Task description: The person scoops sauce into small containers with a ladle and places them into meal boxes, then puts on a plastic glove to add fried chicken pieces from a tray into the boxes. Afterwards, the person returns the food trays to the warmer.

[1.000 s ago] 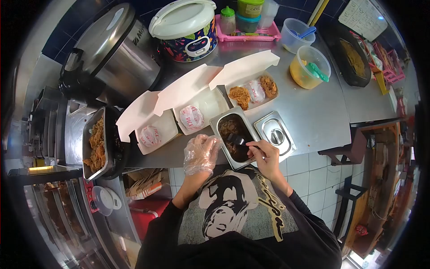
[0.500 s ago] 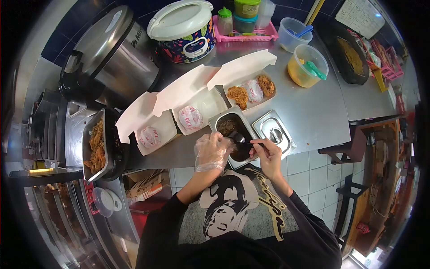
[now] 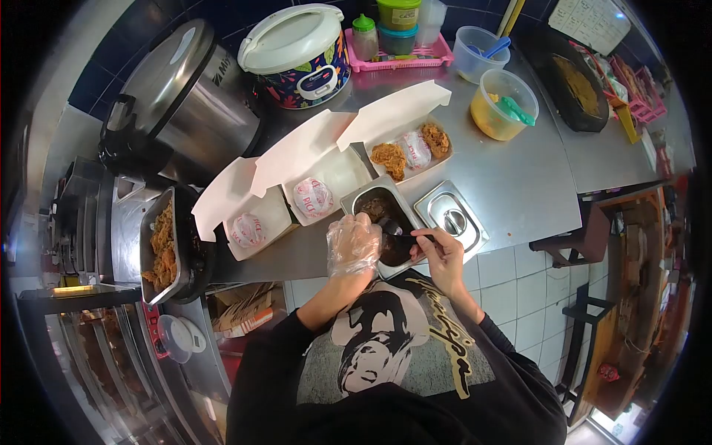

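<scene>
A deep steel pan (image 3: 361,194) of dark brown sauce stands at the counter's front edge. My right hand (image 3: 442,256) is bare and grips the dark handle of a ladle (image 3: 393,228), whose bowl is in the pan. At the pan's left rim is my left hand (image 3: 354,245), in a clear plastic glove with its fingers curled in. Whatever it may hold is hidden. Just right of the pan lies a steel lid (image 3: 452,220) with a knob.
Three open white boxes line the counter: a left box (image 3: 274,215) and middle box (image 3: 347,172) with wrapped rice, and a right box (image 3: 440,162) with rice and fried chicken. A chicken tray (image 3: 172,274) sits left; behind are a cooker (image 3: 196,111) and tubs (image 3: 503,104).
My left hand has drawn slightly away from the ladle and turned, its fingers now nearer the pan's left rim. My right hand keeps its grip on the ladle. The view has shifted slightly.
</scene>
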